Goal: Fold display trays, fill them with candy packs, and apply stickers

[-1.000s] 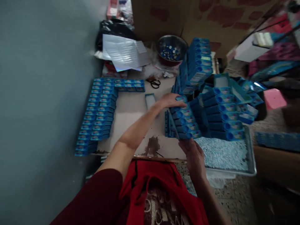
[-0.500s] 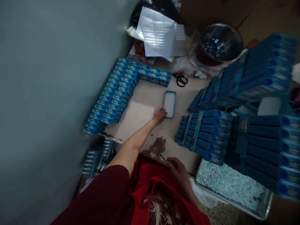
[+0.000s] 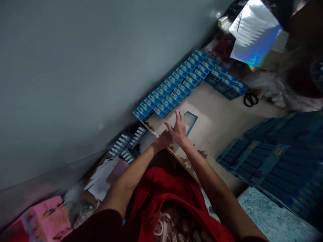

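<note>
Both hands meet over the near edge of the pale work table (image 3: 214, 111). My right hand (image 3: 178, 127) has its fingers apart and holds nothing; it overlaps the left wrist area. Partly behind it, my left hand (image 3: 165, 138) hangs at the table edge, its fingers mostly hidden. Just beyond the right hand lies a shallow blue-rimmed box (image 3: 191, 121) with a pale inside. Rows of small blue boxes (image 3: 174, 80) stand upright along the wall side of the table.
Black scissors (image 3: 250, 99) lie at the back. Blue box stacks (image 3: 267, 161) stand on the right, above a tray of small pale-blue pieces (image 3: 272, 208). Shiny sheets (image 3: 257, 33) are at the upper right. Papers (image 3: 101, 178) and pink packaging (image 3: 47, 218) are lower left.
The view has turned toward the wall. My left hand has left the shallow box and come back to the table edge. My right hand has risen from the edge and moved over beside it.
</note>
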`<control>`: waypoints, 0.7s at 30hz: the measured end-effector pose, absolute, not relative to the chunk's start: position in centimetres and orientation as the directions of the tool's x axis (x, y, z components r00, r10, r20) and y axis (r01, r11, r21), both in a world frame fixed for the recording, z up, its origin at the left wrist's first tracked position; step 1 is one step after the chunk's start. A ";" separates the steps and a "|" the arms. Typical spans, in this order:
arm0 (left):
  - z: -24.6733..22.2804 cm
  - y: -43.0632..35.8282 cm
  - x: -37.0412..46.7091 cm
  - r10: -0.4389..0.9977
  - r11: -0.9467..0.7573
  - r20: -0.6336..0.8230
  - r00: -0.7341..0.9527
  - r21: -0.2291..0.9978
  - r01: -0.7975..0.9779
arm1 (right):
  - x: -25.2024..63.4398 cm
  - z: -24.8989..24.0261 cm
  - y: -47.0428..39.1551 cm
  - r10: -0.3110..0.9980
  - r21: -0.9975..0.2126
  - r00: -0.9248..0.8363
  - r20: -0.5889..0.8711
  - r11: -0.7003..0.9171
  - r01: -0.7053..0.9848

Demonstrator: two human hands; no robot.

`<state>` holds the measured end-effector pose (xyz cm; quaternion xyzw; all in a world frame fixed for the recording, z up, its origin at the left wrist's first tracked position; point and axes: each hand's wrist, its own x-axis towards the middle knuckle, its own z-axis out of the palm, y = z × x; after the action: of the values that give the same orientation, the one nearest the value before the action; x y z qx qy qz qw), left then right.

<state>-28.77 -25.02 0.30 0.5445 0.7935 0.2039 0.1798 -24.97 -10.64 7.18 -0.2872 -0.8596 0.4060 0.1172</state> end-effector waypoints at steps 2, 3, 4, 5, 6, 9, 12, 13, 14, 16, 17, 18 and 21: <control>0.8 -26.6 -30.8 0.919 0.342 -0.014 -0.394 0.526 0.779 | -27.8 4.3 -10.1 0.633 -0.711 -0.772 -0.054 0.519 0.475; 1.2 -27.1 -32.2 0.896 0.372 0.018 -0.445 0.520 0.769 | -28.7 3.2 -9.9 0.648 -0.690 -0.760 -0.052 0.527 0.496; 1.6 -27.3 -33.9 0.860 0.413 0.055 -0.508 0.511 0.754 | -29.3 2.3 -9.8 0.656 -0.672 -0.753 -0.042 0.539 0.507; 2.1 -27.2 -35.7 0.822 0.448 0.094 -0.561 0.501 0.741 | -29.8 1.6 -9.7 0.657 -0.657 -0.753 -0.029 0.555 0.510; 2.5 -26.7 -37.6 0.798 0.466 0.128 -0.589 0.490 0.737 | -30.2 1.1 -9.8 0.653 -0.643 -0.757 -0.016 0.573 0.508; 3.4 -23.9 -42.5 0.841 0.408 0.143 -0.521 0.465 0.786 | -31.3 0.6 -10.6 0.653 -0.593 -0.757 -0.005 0.608 0.529; 3.1 -21.8 -44.8 0.916 0.323 0.064 -0.397 0.470 0.821 | -32.5 1.0 -11.9 0.698 -0.525 -0.715 -0.029 0.598 0.606; 2.8 -21.6 -45.1 0.926 0.308 0.046 -0.374 0.475 0.824 | -32.8 1.2 -12.3 0.707 -0.501 -0.706 -0.034 0.600 0.624; 2.4 -21.7 -45.2 0.933 0.296 0.039 -0.357 0.481 0.825 | -33.1 1.5 -12.8 0.711 -0.473 -0.702 -0.038 0.607 0.639; 1.7 -22.4 -45.4 0.941 0.271 0.044 -0.334 0.491 0.828 | -33.7 2.2 -13.5 0.698 -0.401 -0.714 -0.055 0.640 0.656; 1.4 -22.7 -45.5 0.944 0.259 0.051 -0.326 0.497 0.828 | -34.0 2.6 -13.9 0.687 -0.359 -0.723 -0.071 0.659 0.661; 1.2 -23.0 -45.8 0.946 0.250 0.057 -0.321 0.505 0.826 | -34.3 2.9 -14.2 0.681 -0.318 -0.727 -0.090 0.672 0.669; 1.3 -23.7 -46.5 0.939 0.232 0.091 -0.331 0.540 0.809 | -36.0 3.4 -14.7 0.696 -0.262 -0.704 -0.139 0.660 0.704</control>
<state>-46.48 -23.69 1.31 0.5643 0.7745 0.2557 0.1277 -35.96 -14.74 3.43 -0.3844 -0.9109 0.1495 -0.0133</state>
